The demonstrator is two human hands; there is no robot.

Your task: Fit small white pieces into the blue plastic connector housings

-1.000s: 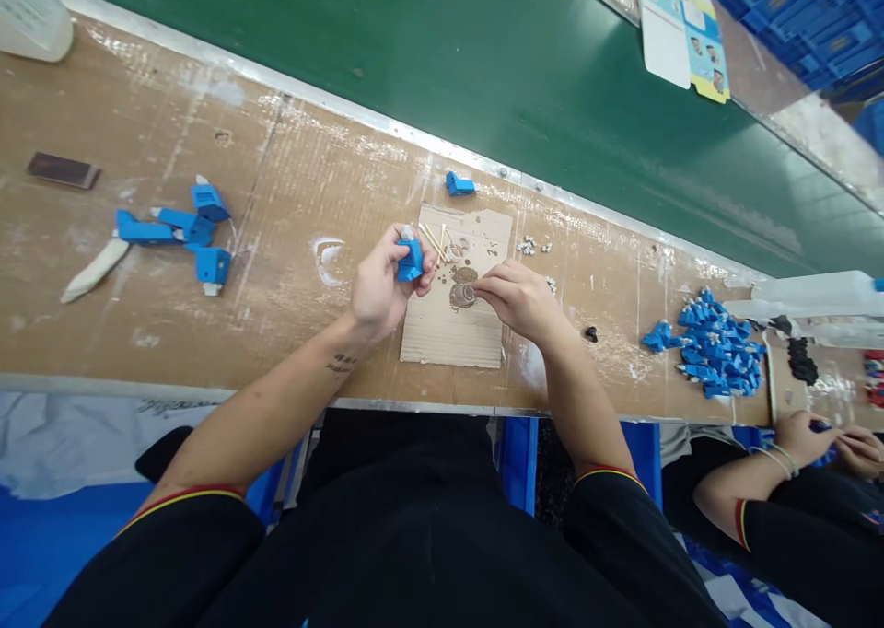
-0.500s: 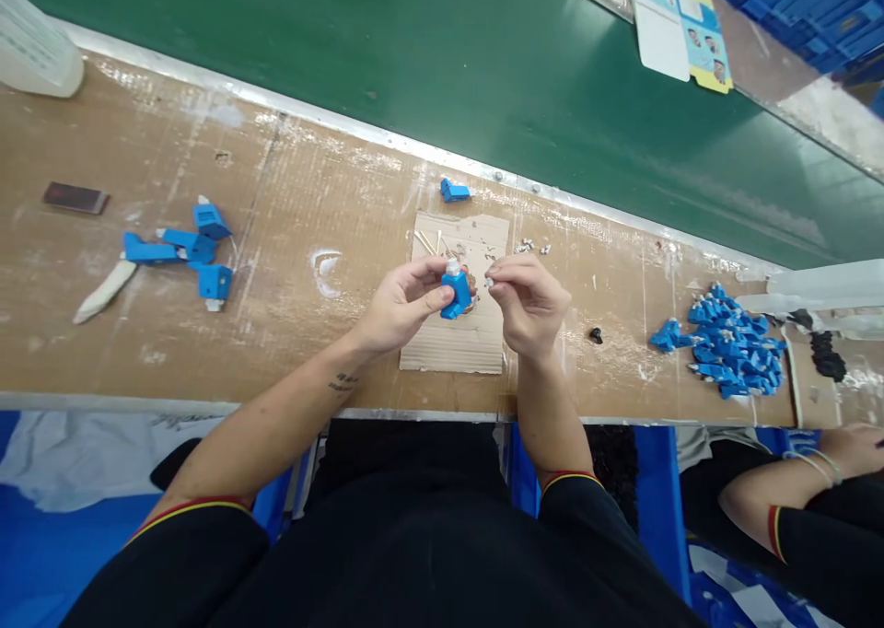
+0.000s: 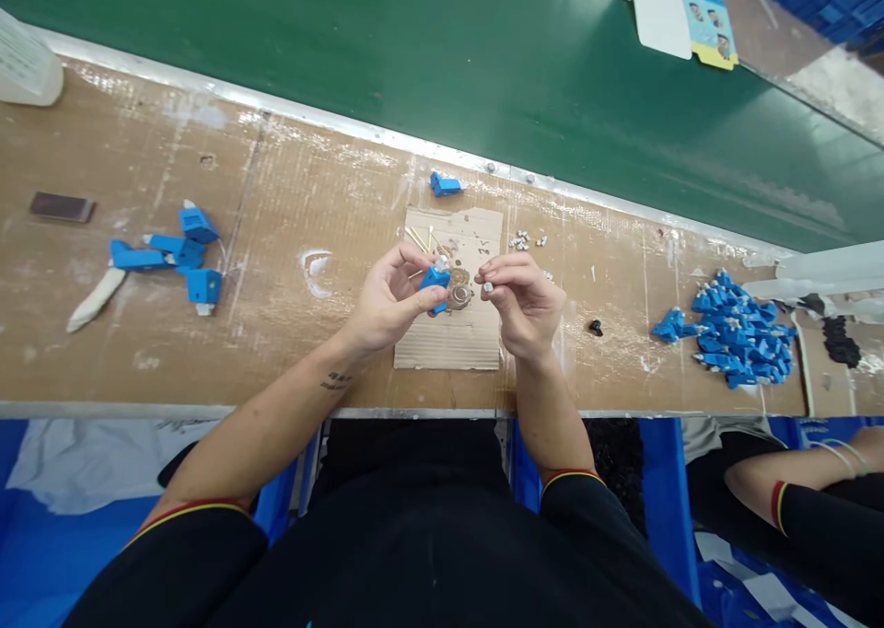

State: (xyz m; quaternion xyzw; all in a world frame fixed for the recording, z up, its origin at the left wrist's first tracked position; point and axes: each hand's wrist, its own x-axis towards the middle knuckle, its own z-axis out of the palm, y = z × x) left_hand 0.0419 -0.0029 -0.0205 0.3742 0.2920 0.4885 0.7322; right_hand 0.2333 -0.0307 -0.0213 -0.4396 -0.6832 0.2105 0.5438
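Note:
Between the thumb and fingers of my left hand (image 3: 390, 301) is a small blue plastic part (image 3: 435, 283) with a whitish tip pointing up. My right hand (image 3: 529, 301), a short way to the right, pinches a tiny white piece (image 3: 489, 287). The two held things are apart. Below them lies a cardboard sheet (image 3: 448, 344), with a small round clear dish (image 3: 459, 295) and several cotton swabs (image 3: 421, 237) on it. Small white pieces (image 3: 519, 240) are scattered just beyond my right hand.
Several blue parts (image 3: 203, 285) lie at left beside a pale curved strip (image 3: 97, 298). One blue part (image 3: 446, 185) sits by the green belt (image 3: 387, 66). A heap of blue parts (image 3: 746, 333) is at right, near a co-worker's arm (image 3: 780, 476). A small black piece (image 3: 595, 328) lies between.
My left hand has drawn slightly left with the blue part, tilting it, and the round dish now shows. My right hand still pinches the white piece. The whole view has shifted slightly.

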